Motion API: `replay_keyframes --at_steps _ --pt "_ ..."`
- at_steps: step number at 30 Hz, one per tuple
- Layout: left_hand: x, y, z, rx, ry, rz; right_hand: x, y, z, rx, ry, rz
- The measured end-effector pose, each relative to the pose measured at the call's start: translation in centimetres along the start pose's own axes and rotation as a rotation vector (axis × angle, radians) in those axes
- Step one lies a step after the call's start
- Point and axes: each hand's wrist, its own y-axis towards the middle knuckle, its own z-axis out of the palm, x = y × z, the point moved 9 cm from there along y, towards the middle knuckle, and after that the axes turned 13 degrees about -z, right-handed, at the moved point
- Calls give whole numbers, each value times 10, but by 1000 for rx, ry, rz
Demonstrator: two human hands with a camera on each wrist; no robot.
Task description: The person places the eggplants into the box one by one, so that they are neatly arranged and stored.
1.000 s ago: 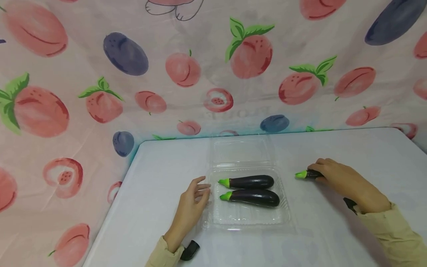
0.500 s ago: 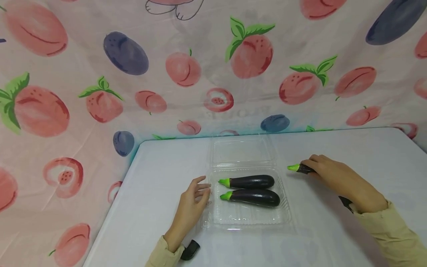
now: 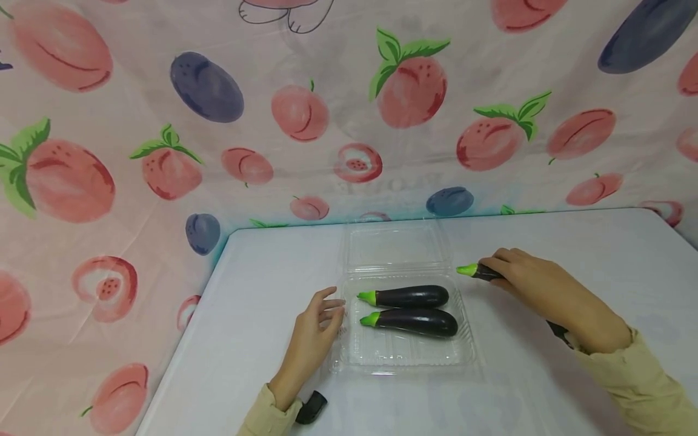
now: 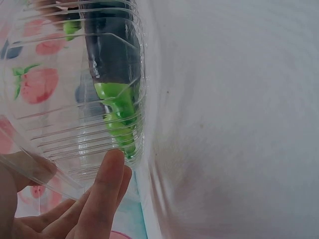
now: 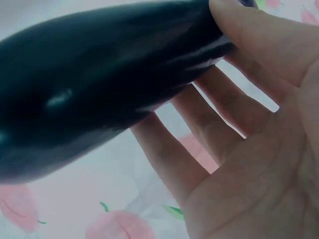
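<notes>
Two dark eggplants with green stems, one [image 3: 412, 297] behind the other [image 3: 417, 323], lie side by side in a clear plastic container [image 3: 409, 357]. At the container's left edge is my left hand [image 3: 308, 342], fingers relaxed; in the left wrist view its fingertips [image 4: 113, 162] are at the ribbed wall. To the right of the container, my right hand [image 3: 540, 287] grips a third eggplant [image 3: 487, 272], its green stem pointing left. The right wrist view shows that eggplant [image 5: 99, 74] between thumb and fingers.
The container's clear lid [image 3: 395, 247] lies folded back behind it. A white-covered table [image 3: 262, 272] bears everything, and a fruit-patterned cloth [image 3: 240, 36] hangs behind and to the left. Black pieces [image 3: 312, 407] sit at both wrists.
My right hand has moved left and slightly farther back with its eggplant, closer to the container. My left hand and the two eggplants in the container have stayed put.
</notes>
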Motion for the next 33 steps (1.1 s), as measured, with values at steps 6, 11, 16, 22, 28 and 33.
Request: replay_keyframes --at_steps 6,11,16,22,28,33 --pt "0 0 0 -5 7 -2 12 5 -8 -15 -13 -21" --pt "1 0 0 -4 11 3 22 9 -15 -46 -23 -51" --pt "1 0 0 -5 13 4 30 15 -20 -65 -38 -67" --pt "0 0 0 -1 15 7 41 22 -28 -100 -37 -94" --pt "1 0 0 -1 8 1 53 28 -35 -134 -29 -135" --pt "0 0 0 -3 9 1 60 34 -40 -133 -14 -140"
